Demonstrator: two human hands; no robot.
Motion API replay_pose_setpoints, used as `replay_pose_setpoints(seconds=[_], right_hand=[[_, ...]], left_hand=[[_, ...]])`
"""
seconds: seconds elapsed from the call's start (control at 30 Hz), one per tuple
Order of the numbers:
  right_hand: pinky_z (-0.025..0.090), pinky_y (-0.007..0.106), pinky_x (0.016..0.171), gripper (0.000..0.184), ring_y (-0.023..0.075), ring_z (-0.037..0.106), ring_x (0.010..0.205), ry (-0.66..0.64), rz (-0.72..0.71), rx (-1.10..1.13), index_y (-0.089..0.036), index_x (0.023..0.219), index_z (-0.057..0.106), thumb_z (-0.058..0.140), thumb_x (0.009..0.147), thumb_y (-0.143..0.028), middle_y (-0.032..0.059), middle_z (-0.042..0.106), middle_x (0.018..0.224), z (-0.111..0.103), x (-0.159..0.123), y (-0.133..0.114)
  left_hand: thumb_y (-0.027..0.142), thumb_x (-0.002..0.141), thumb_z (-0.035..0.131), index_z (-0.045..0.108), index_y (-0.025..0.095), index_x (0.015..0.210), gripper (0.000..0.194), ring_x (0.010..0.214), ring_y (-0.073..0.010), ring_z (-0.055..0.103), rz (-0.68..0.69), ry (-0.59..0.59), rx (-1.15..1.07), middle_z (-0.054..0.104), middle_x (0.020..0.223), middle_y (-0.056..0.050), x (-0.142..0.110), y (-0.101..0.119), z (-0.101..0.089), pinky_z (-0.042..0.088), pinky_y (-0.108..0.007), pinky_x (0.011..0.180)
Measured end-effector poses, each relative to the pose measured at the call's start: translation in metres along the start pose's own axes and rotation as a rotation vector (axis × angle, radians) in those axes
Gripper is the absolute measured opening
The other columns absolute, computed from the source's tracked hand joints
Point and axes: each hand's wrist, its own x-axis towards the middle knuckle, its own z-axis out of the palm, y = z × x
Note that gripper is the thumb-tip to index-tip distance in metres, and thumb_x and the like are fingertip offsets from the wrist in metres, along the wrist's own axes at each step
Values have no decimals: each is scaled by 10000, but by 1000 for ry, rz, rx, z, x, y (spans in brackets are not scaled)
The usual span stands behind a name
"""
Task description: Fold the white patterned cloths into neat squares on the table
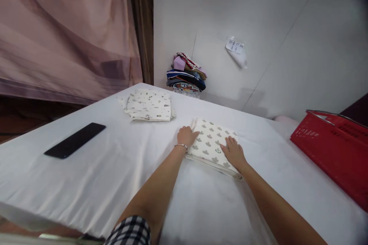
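Observation:
A folded white cloth (pixel 211 138) with grey printed shapes lies in layers on the white-covered table. My left hand (pixel 186 136), with a bracelet at its wrist, is at the cloth's left edge. Its thumb rests on top and its fingers look curled round the side, though the fingertips are partly hidden. On the right part of the same cloth lies my right hand (pixel 234 153), palm down with its fingers stretched out. Beyond my left hand sits a second folded white cloth (pixel 151 105) with small dark prints.
A black phone-like slab (pixel 75 140) lies on the table (pixel 115 176) at left. At the right edge stands a red basket (pixel 330 149) with a metal handle. Behind the table are a pile of folded clothes (pixel 186 74), a wall with a paper note (pixel 235 46), and a pink curtain (pixel 71 26).

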Motion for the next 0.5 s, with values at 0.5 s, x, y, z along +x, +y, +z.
replay_pose_setpoints(seconds=[0.5], right_hand=[[260, 471, 1036, 582, 267, 238, 1338, -175, -18, 127, -170, 1343, 403, 350, 869, -503, 118, 301, 1443, -21, 6, 7]], left_hand=[[348, 814, 423, 603, 153, 839, 267, 945, -224, 562, -1, 14, -34, 602, 1001, -124, 6, -10, 9, 419, -306, 747]])
